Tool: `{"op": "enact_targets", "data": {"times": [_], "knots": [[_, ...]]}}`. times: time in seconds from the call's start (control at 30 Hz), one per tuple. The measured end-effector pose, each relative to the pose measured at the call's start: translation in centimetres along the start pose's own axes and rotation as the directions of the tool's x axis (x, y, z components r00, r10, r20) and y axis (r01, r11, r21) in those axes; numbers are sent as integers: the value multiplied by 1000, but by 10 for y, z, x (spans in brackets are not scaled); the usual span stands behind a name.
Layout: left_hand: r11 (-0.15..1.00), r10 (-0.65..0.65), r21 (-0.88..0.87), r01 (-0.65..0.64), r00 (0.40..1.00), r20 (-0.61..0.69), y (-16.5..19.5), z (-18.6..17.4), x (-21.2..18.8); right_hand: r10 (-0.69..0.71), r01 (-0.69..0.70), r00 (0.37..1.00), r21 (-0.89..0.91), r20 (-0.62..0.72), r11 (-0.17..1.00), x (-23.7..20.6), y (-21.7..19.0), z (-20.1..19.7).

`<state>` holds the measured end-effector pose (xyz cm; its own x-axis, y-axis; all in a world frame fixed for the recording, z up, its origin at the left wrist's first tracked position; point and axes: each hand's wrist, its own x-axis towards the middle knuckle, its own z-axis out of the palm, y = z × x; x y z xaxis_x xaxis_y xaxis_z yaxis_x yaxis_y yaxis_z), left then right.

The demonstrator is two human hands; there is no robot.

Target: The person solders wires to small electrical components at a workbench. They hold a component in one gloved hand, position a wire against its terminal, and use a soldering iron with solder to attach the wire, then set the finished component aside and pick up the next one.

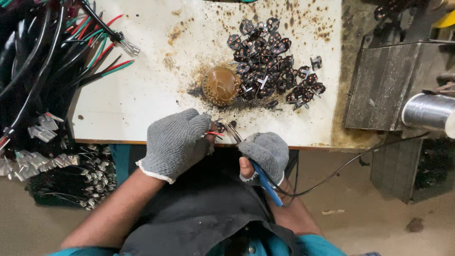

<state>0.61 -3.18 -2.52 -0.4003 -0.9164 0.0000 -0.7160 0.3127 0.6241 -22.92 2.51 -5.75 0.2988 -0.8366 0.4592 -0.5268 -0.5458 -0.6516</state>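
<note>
Left grey knit-gloved hand [176, 142] pinches small black connector with red wire [217, 130] at table edge — right grey knit-gloved hand [265, 151] grips blue-handled soldering iron [258, 168], tip touching connector.

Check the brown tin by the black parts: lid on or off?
Off, apparently: the round tin sits upright on the table with glossy brown paste exposed. No lid in view.
</note>
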Motion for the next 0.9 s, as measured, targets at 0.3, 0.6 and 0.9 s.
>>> {"op": "enact_targets", "data": {"times": [0.3, 0.6, 0.9], "knots": [[995, -78, 66, 75, 996, 43, 4, 0, 6, -34, 39, 996, -61, 84, 997, -1, 3, 0], [998, -60, 36, 59, 998, 17, 2, 2, 2, -76, 80, 993, -41, 85, 996, -5, 5, 0], [997, -35, 72, 35, 999, -9, 4, 0, 3, -155, 196, 954, -143, 256, 970, -9, 11, -1]]}}
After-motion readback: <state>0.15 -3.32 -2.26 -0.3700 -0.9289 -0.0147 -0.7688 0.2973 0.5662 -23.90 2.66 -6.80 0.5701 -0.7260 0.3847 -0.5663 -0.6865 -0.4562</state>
